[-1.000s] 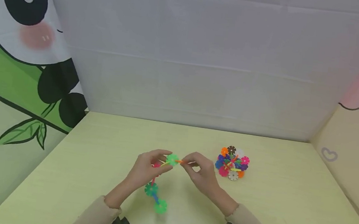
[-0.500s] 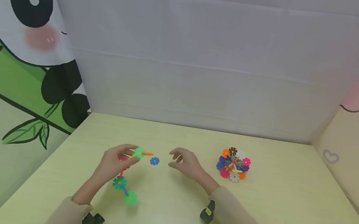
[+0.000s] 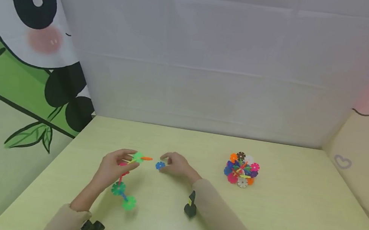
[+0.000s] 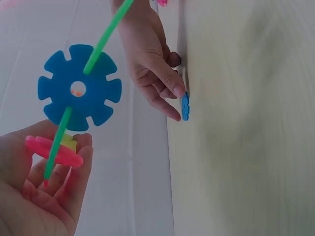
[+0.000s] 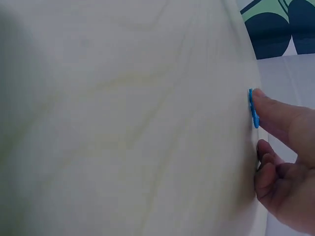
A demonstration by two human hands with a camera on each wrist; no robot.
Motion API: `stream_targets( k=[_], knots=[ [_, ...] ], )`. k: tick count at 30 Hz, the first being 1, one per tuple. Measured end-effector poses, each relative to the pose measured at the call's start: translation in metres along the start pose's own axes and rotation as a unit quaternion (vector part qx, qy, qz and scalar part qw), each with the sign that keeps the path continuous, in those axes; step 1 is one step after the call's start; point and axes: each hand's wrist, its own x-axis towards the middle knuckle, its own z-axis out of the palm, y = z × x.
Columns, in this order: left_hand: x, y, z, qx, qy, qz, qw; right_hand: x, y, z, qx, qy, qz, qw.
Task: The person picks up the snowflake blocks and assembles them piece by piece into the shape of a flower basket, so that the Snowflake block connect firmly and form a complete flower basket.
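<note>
My left hand (image 3: 110,167) holds a chain of interlocking plastic snowflake discs (image 3: 118,188) above the table, at its upper end. Past the fingertips stand a light green disc (image 3: 138,157) and an orange disc (image 3: 147,158) seen edge-on. In the left wrist view a pink disc (image 4: 54,151) and a yellow one sit among the fingers, and a blue-looking disc (image 4: 106,93) follows along the chain. My right hand (image 3: 178,166) reaches down to a loose blue disc (image 3: 159,165) lying flat on the table. Its thumb touches that disc's edge, with the index finger spread apart from it.
A heap of loose snowflake discs (image 3: 241,170) in many colours lies right of the right hand. Behind the pale wooden table (image 3: 297,203) rises a white cloth wall (image 3: 209,76), with printed cartoon panels at both sides. Each wrist carries a small black camera (image 3: 92,228).
The right hand let go of the orange disc, drew back right, then came left and down to the blue disc. The left hand carried the chain leftward, uncovering the blue disc.
</note>
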Motion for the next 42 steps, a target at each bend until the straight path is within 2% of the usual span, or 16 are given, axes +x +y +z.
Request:
stream_targets(
  k=[6, 11, 15, 17, 19, 21, 22, 26, 28, 32, 35, 37, 42],
  knots=[
    [0.002, 0.006, 0.006, -0.013, -0.011, 0.007, 0.9998, -0.010, -0.005, -0.010, 0.000, -0.010, 0.012, 0.9999],
    [0.003, 0.011, 0.013, -0.021, -0.015, 0.013, 0.9996, -0.020, -0.008, -0.018, 0.017, -0.024, 0.000, 0.9996],
    [0.003, 0.019, 0.022, -0.033, -0.019, 0.019, 0.9991, -0.040, -0.016, -0.029, 0.005, -0.047, -0.022, 0.9987],
    [0.002, 0.025, 0.026, -0.043, -0.022, 0.018, 0.9987, -0.054, -0.020, -0.035, 0.026, -0.045, -0.032, 0.9981],
    [0.000, 0.032, 0.030, -0.053, -0.027, 0.017, 0.9981, -0.071, -0.023, -0.042, 0.079, -0.027, -0.029, 0.9961],
    [-0.002, 0.037, 0.035, -0.070, -0.032, 0.017, 0.9969, -0.088, -0.023, -0.047, 0.153, 0.005, -0.016, 0.9881],
    [-0.002, 0.040, 0.037, -0.079, -0.035, 0.014, 0.9962, -0.096, -0.022, -0.049, 0.194, 0.024, -0.008, 0.9807],
    [-0.001, 0.048, 0.047, -0.113, -0.051, 0.011, 0.9923, -0.126, -0.024, -0.059, 0.313, 0.098, 0.023, 0.9443],
    [0.000, 0.052, 0.052, -0.124, -0.056, 0.008, 0.9907, -0.136, -0.027, -0.065, 0.346, 0.123, 0.040, 0.9294],
    [0.002, 0.057, 0.065, -0.139, -0.067, 0.016, 0.9879, -0.147, -0.032, -0.073, 0.378, 0.154, 0.069, 0.9105],
    [0.002, 0.061, 0.074, -0.147, -0.076, 0.018, 0.9860, -0.151, -0.032, -0.074, 0.393, 0.170, 0.084, 0.8997],
    [0.002, 0.062, 0.079, -0.151, -0.079, 0.022, 0.9851, -0.153, -0.031, -0.074, 0.397, 0.174, 0.091, 0.8963],
    [0.002, 0.064, 0.085, -0.154, -0.078, 0.027, 0.9846, -0.156, -0.031, -0.072, 0.388, 0.179, 0.090, 0.8997]
  ],
)
